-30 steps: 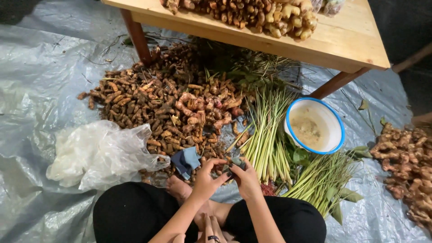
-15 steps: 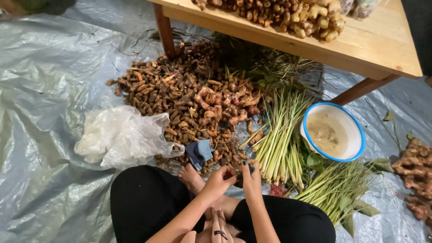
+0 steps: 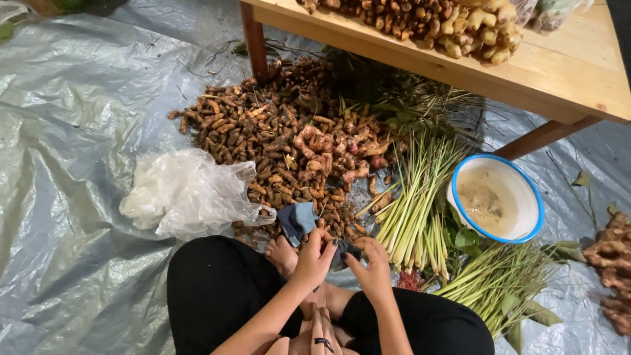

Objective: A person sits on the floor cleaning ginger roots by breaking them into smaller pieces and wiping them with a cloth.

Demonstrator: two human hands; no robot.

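Dark cloth (image 3: 297,221), blue-grey and crumpled, pinched between both hands just below the brown root pile (image 3: 276,138). Left hand (image 3: 314,258) closed on its lower end, fingers curled round the fabric; right hand (image 3: 369,263) gripping a dark fold of the same piece just beside, thumb and forefinger pressed together. Hard to make out where one fold ends and another begins: middle stretch hidden behind the left hand's knuckles, shape unclear. Long axis running slantwise, upper end pointing toward the root pile, lower end toward the lap in black trousers (image 3: 217,289). Bare foot (image 3: 281,255) half covered by the cloth and the left hand.

Left of the root pile, a crumpled clear plastic bag (image 3: 187,194) on the grey tarpaulin (image 3: 72,131). Right of the pile, a bundle of green stalks (image 3: 417,197), then a white bowl with a blue rim (image 3: 496,198) holding cloudy liquid. Above the pile, a wooden desk (image 3: 565,72), cut off at the top edge, carrying more roots (image 3: 434,20) only partly visible. Far right of the pile, knobbly ginger-like roots (image 3: 611,263) cropped by the frame. Forearms cut off at the bottom edge.
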